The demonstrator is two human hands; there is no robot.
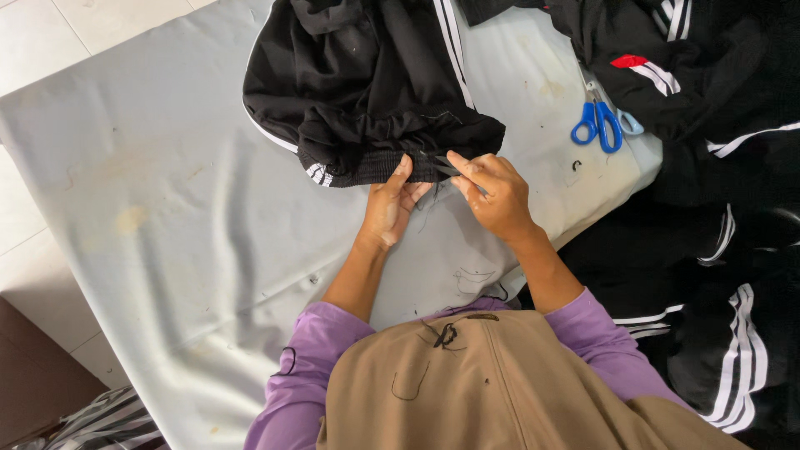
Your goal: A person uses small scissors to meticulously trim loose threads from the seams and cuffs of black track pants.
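Closest to the camera, a tan apron or garment front (500, 383) fills the bottom of the view, with loose black thread bits (444, 335) lying on it and purple sleeves (312, 367) on either side. Both forearms reach forward over the bench (167, 208), which is draped in a pale grey, stained cloth.

At the edge of a black garment (375, 83) with white side stripes, the two hands meet. One left hand (390, 208) lies palm up under the ribbed waistband (375, 169), thumb pressed on top, so its fingers pinch the band. One right hand (497, 197) is bunched just beside it, fingers closed on a small dark tool (446, 166) whose tip touches the waistband; what kind of tool it is I cannot make out, as the hand hides most of it.

Farther right, one pair of blue-handled scissors (602, 125) rests on the cloth, blades tucked under a heap of more black striped clothing (717, 167) that spills off the bench edge and out of view. How many pieces are in that heap is hard to count. Pale floor tiles (83, 25) show at the far left.
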